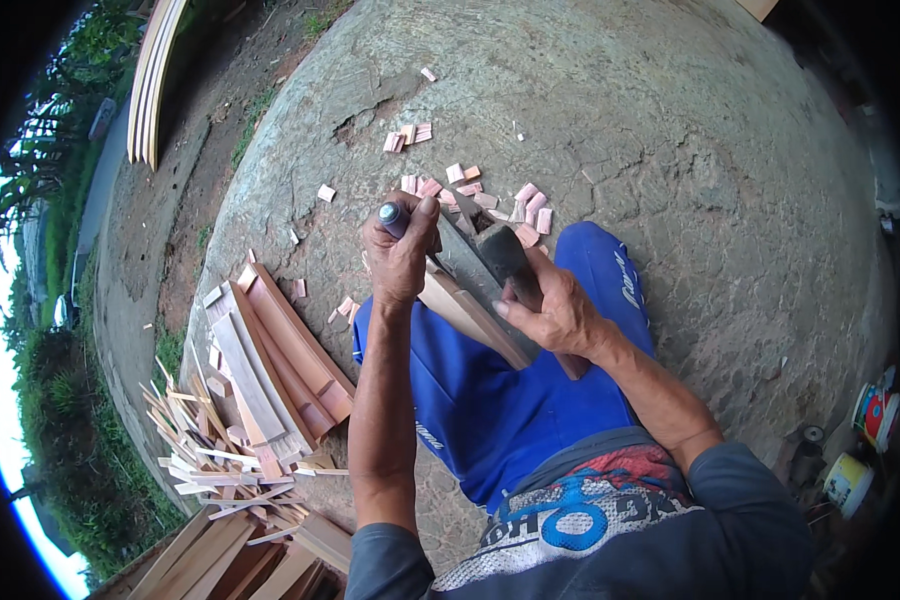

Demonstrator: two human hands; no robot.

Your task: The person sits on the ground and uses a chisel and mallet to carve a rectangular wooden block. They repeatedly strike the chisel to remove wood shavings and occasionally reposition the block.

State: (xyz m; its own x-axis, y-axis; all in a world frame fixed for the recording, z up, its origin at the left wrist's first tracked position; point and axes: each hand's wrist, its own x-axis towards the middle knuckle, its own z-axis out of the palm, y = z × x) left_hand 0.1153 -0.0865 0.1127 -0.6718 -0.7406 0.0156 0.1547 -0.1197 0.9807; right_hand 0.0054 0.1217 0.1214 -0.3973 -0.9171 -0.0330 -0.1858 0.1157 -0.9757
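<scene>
My left hand [400, 258] is closed round the upright dark handle [394, 217] of a chisel-like tool; a pale metal cap tops it and its lower end is hidden. In my right hand [560, 312] is a hammer-like tool with a blocky dark head [503, 252], fingers wrapped round it. Its head is beside the wooden pieces, to the right of my left hand. Light wooden pieces [478, 322] lie slanted across my lap, between my blue-trousered legs, partly covered by both hands. Small pinkish wood offcuts [530, 200] lie on the ground just beyond.
Left of me, curved wooden pieces [260, 370] lie stacked beside a heap of thin sticks [215, 455]. More boards [195, 560] fill the lower left. Long wooden strips [155, 85] stand at the far left. Paint-stained buckets [848, 482] are at the right edge of the rough concrete [720, 200].
</scene>
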